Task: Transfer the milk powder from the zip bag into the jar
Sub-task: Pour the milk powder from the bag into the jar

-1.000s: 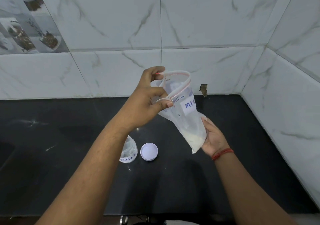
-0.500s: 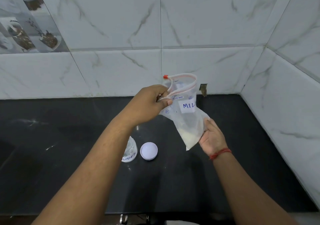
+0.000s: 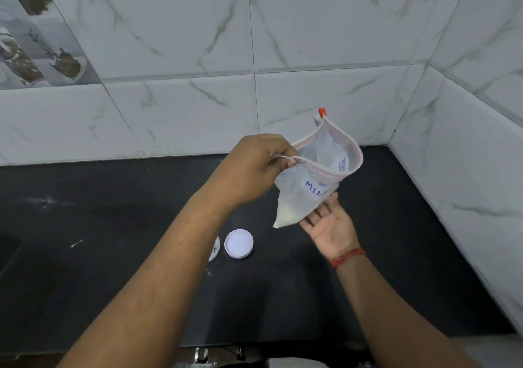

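Clear zip bag [image 3: 308, 186], pinched at its rim by the left hand [image 3: 254, 166], right hand [image 3: 328, 223] open beneath, hangs at 2 o'clock from the jar [image 3: 214, 250].

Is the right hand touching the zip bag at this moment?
Cannot tell. In the head view the right hand lies open, palm up, under the zip bag; its fingertips meet the bag's edge in the picture, but neither contact nor a gap shows plainly.

A home kitchen corner. Below both hands runs a black stone countertop [image 3: 113, 268], and beyond them rise white marble-look wall tiles [image 3: 184, 42], with a food-themed decorative tile [image 3: 34, 36] far left.
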